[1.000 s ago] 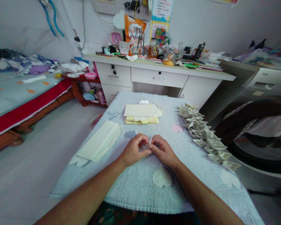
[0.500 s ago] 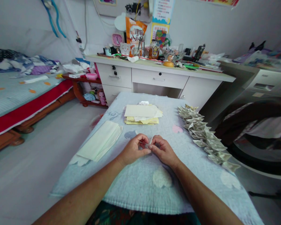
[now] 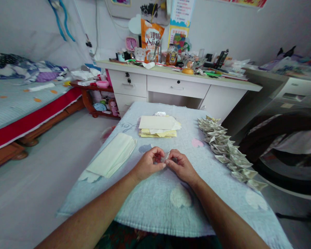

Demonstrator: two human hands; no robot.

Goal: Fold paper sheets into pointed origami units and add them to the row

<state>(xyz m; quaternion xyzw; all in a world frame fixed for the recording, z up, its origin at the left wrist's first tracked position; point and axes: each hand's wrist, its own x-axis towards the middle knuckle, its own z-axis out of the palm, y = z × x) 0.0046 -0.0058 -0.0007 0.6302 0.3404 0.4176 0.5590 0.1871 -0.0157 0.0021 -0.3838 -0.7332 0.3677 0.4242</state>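
My left hand [image 3: 151, 163] and my right hand [image 3: 180, 165] meet over the middle of the cloth-covered table [image 3: 145, 204]. Between their fingertips they pinch a small piece of folded paper [image 3: 167, 156], mostly hidden by the fingers. Beyond the hands lies a stack of cream and yellow paper sheets [image 3: 158, 122]. A pile of pale greenish paper [image 3: 112, 155] rests to the left of my left hand. Along the table's right side runs a row of folded paper pieces [image 3: 226, 148] with pointed ends, nested closely together.
A white desk [image 3: 177, 86] crowded with jars, a snack bag [image 3: 151, 38] and clutter stands behind the table. At the left is a bed [image 3: 23, 100] with a small red-brown shelf [image 3: 89, 100] near it. A front-loading washing machine [image 3: 295, 138] stands at the right.
The view has shifted very slightly. Both hands stay in nearly the same place, still pinching the small paper; the piles and the row have not moved.
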